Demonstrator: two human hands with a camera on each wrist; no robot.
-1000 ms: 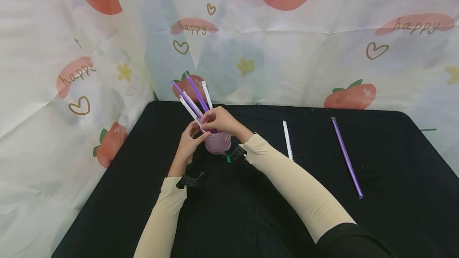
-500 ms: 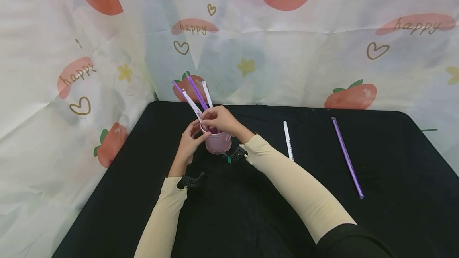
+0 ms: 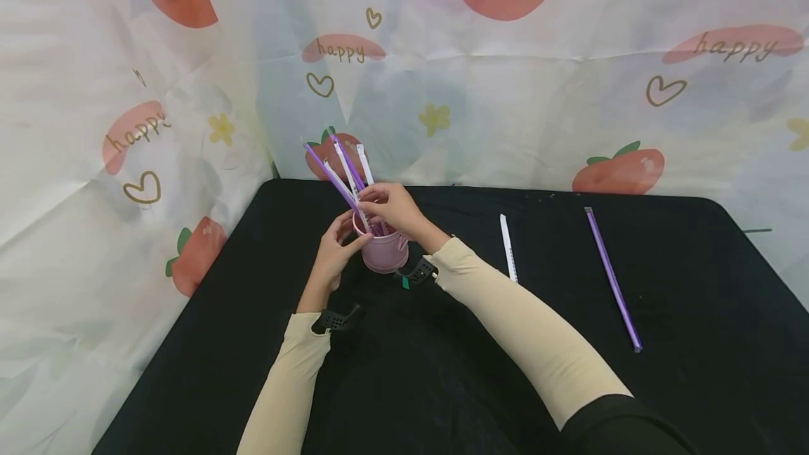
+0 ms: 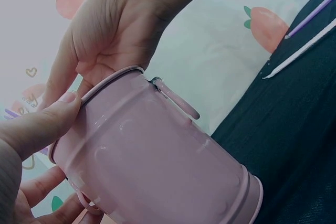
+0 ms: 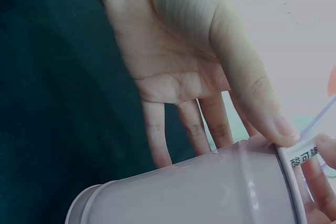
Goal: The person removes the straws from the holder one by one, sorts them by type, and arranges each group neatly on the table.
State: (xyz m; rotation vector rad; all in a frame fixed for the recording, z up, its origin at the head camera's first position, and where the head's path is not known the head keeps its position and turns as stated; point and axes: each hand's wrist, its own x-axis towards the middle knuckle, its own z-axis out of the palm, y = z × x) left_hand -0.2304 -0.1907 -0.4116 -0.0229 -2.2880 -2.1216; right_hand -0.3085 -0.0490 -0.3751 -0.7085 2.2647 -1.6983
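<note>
Now I've got the left hand (image 3: 331,253) gripping the pink bucket (image 3: 385,257), far left; right hand (image 3: 397,210) pinching a white straw (image 3: 349,175) at its mouth.

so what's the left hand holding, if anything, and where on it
The left hand holds the pink bucket by its upper side, thumb at the rim.

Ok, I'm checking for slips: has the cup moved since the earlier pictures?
No; the cup shows no shift against the table in the head view.

Our long cream sleeves (image 3: 526,321), black cloth (image 3: 616,423) above the right one, black perforated wrist straps (image 3: 333,319).
</note>
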